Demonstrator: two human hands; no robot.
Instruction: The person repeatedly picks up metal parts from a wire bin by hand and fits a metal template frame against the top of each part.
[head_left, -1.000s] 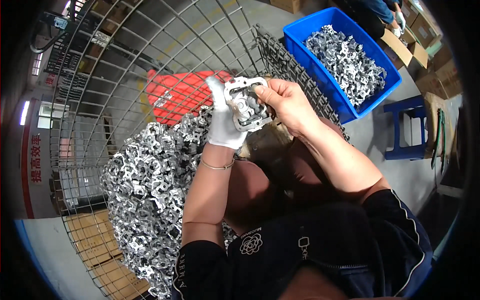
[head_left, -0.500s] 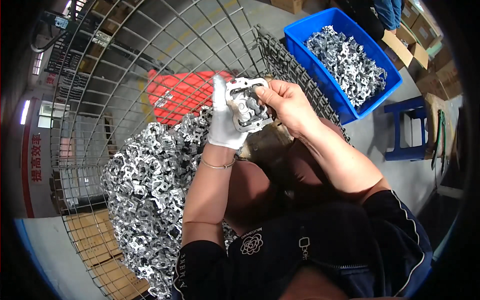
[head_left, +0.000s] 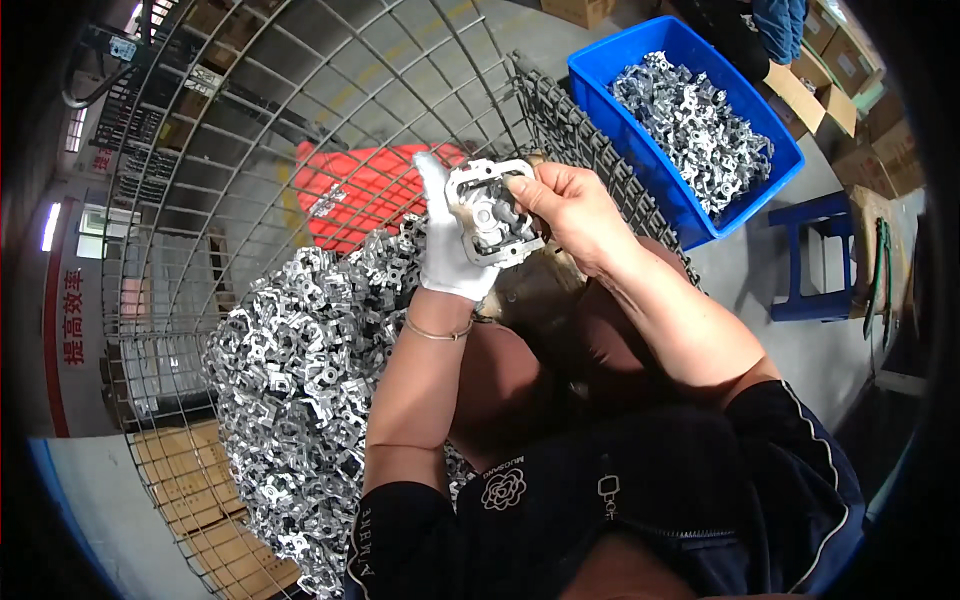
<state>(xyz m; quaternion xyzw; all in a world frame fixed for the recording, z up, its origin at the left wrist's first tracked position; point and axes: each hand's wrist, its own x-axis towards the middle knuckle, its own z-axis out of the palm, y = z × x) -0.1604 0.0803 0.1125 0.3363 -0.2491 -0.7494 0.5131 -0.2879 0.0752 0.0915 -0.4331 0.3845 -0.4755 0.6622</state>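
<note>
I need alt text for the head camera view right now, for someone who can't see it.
Two hands hold a silvery, square-framed cast metal part up for a close look: the white-gloved left hand behind it, the bare right hand gripping its right edge. Below left, a wire mesh cage holds a heap of similar metal parts; a blue plastic bin of more sits upper right.
</note>
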